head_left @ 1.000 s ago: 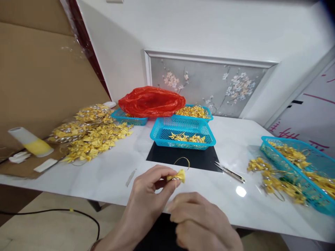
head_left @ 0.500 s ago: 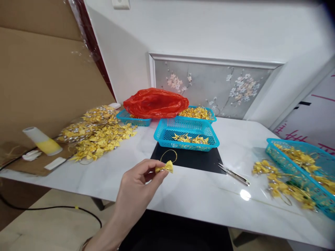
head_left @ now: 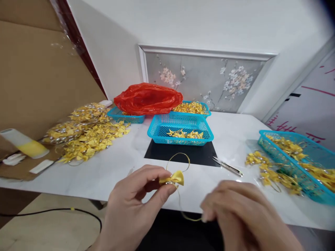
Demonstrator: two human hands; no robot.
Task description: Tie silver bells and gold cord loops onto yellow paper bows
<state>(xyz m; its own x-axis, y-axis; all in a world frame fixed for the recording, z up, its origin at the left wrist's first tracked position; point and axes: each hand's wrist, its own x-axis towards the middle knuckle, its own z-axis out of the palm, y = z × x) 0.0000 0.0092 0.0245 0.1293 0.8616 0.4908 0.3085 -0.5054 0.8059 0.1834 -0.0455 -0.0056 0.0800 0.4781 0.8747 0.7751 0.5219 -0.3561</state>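
Between thumb and index finger, my left hand (head_left: 136, 205) pinches a small yellow ribbon bow (head_left: 176, 177) with something silvery at its middle. A thin gold cord (head_left: 188, 161) makes a loop above the bow. Another length of it sags below, toward the fingertips of my right hand (head_left: 240, 212). That hand is smeared by motion, its fingers curled together, and the cord's end meets its thumb and fingertips. Beyond my hands is a blue plastic basket (head_left: 180, 140) holding a few yellow bows (head_left: 185, 134).
A pair of metal snips (head_left: 228, 166) lies beside the black mat (head_left: 157, 151). Yellow bows are heaped on the left (head_left: 89, 139). A second blue basket (head_left: 272, 153) stands right, with loose bows (head_left: 267, 170) beside it. Behind sits a red plastic bag (head_left: 149, 99).
My right hand has come into view at the lower right, at the end of the gold cord. My left hand still pinches the bow, now lower in view.
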